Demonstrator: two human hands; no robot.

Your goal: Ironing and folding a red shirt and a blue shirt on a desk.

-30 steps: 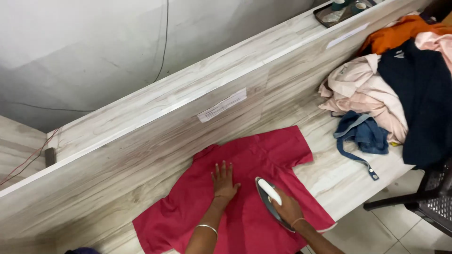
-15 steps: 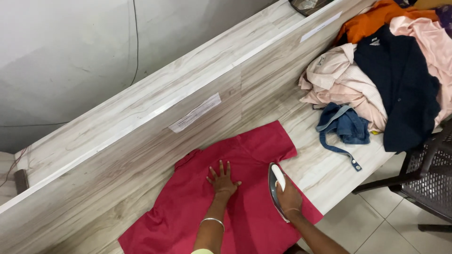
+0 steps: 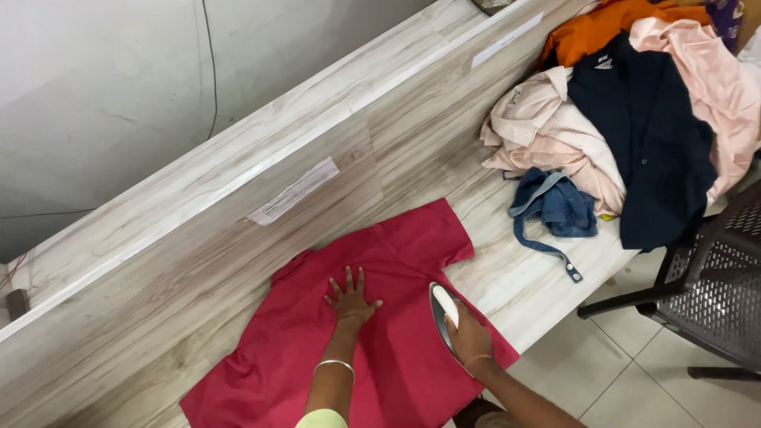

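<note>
A red short-sleeved shirt (image 3: 396,246) lies spread flat on the pale wood-grain table (image 3: 515,277). My left hand (image 3: 349,297) rests palm down on the shirt's middle, fingers apart, a metal bangle on the wrist. My right hand (image 3: 469,337) grips the white handle of an electric iron (image 3: 442,311), which sits on the shirt's right side near the table's front edge.
A pile of clothes (image 3: 626,119) in pink, navy, orange and denim blue fills the table's right end. A raised wooden back panel with paper labels (image 3: 293,192) runs behind the shirt. A dark mesh chair (image 3: 705,277) stands on the tiled floor at right.
The view has shifted, so everything sits further left in the frame. The iron has moved a little along the shirt's right side. My left hand stays pressed on the shirt.
</note>
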